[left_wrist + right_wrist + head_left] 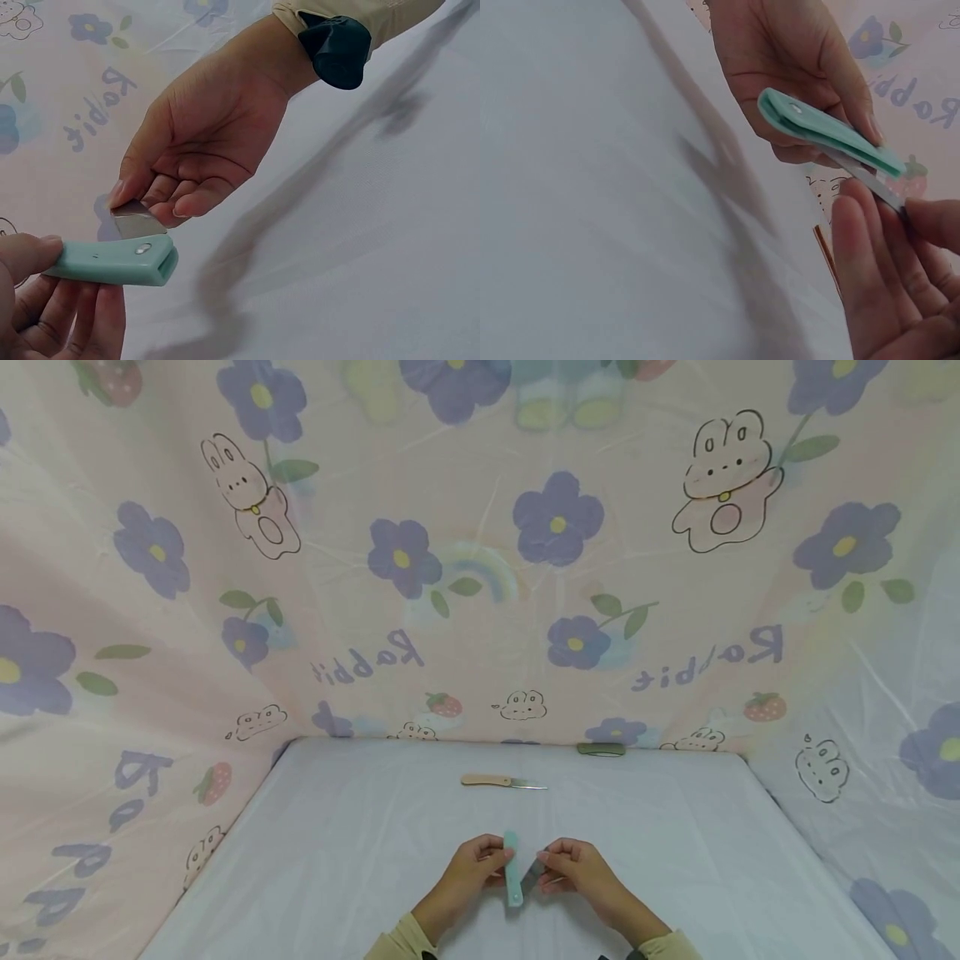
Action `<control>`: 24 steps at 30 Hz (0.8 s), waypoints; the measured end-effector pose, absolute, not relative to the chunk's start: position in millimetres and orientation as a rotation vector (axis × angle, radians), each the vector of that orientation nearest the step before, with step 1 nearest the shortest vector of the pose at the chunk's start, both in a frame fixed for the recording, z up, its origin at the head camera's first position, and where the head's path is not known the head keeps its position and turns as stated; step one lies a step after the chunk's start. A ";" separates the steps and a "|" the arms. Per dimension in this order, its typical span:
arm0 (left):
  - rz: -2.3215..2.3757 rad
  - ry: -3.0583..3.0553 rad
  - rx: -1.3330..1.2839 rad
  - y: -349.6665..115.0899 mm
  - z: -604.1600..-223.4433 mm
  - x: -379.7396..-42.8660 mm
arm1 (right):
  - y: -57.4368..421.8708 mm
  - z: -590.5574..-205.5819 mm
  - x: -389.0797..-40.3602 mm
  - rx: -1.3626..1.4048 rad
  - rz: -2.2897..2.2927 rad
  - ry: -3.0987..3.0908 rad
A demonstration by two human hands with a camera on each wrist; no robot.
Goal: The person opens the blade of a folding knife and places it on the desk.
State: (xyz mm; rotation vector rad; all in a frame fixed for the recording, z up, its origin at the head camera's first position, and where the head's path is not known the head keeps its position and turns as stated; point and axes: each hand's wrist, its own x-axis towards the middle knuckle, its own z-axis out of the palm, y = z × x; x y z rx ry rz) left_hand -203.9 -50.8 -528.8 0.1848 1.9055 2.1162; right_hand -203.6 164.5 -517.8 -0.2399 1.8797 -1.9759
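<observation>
A folding knife with a mint-green handle (512, 870) is held between both hands above the white table. My left hand (480, 864) grips the handle, thumb on one side and fingers behind. My right hand (573, 868) pinches the metal blade (532, 876) between thumb and fingers. The blade stands partly out from the handle at an angle. In the left wrist view, the handle (112, 261) shows its rivet end, and the blade (139, 219) runs up into the right fingertips. In the right wrist view, the slot along the handle (832, 135) faces the camera.
Beyond the hands, a knife with a tan handle (486, 780) lies on the white table (360, 827), its blade pointing right. A green folded object (601, 749) lies at the table's back edge. Printed curtains (480, 610) with flowers and rabbits enclose the back and sides.
</observation>
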 end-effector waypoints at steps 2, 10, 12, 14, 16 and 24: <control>2.127 1.904 0.172 -51.6 -527.9 -203.6 | 164.8 -518.6 -204.5 -0.224 -1.982 1.877; 2.181 1.859 0.118 -55.9 -523.2 -204.9 | 165.1 -516.6 -205.0 -0.211 -2.022 1.872; 2.189 1.855 0.110 -56.7 -523.7 -205.5 | 165.2 -515.5 -204.3 -0.216 -2.037 1.863; 2.198 1.852 0.100 -57.2 -524.5 -206.2 | 165.6 -515.2 -204.1 -0.220 -2.051 1.855; 2.218 1.843 0.097 -57.9 -524.5 -206.4 | 165.7 -515.4 -204.3 -0.216 -2.066 1.851; 2.321 1.786 0.072 -60.6 -523.9 -207.1 | 165.9 -516.4 -206.7 -0.195 -2.133 1.769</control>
